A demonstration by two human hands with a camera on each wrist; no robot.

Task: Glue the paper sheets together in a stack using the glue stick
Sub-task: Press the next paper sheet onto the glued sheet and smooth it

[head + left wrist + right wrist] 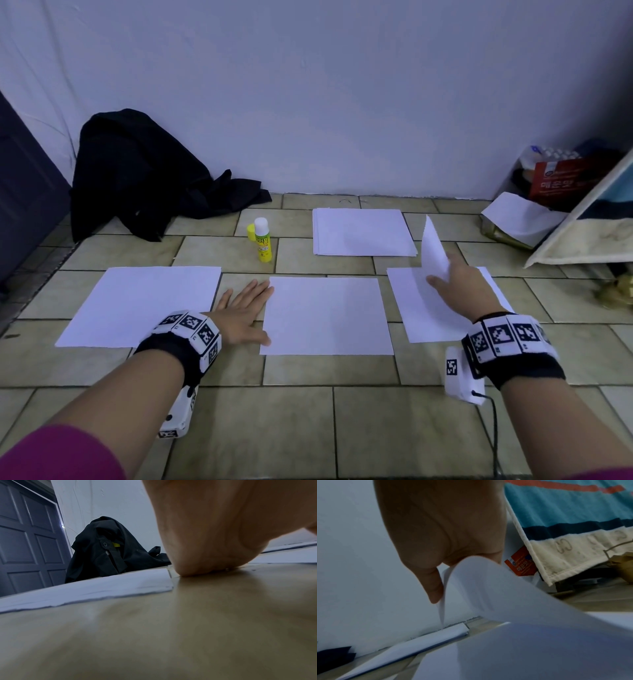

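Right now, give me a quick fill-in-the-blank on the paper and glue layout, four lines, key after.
1. The glue stick stands upright with its yellow ____ beside it.
2. The right hand lifts one ____ by its far edge.
3. The left hand lies flat on the tiled floor, its fingers touching the ____ sheet of the near row.
4. The paper stack lies to the ____ of the glue stick.

Missing words: cap; sheet; middle; right
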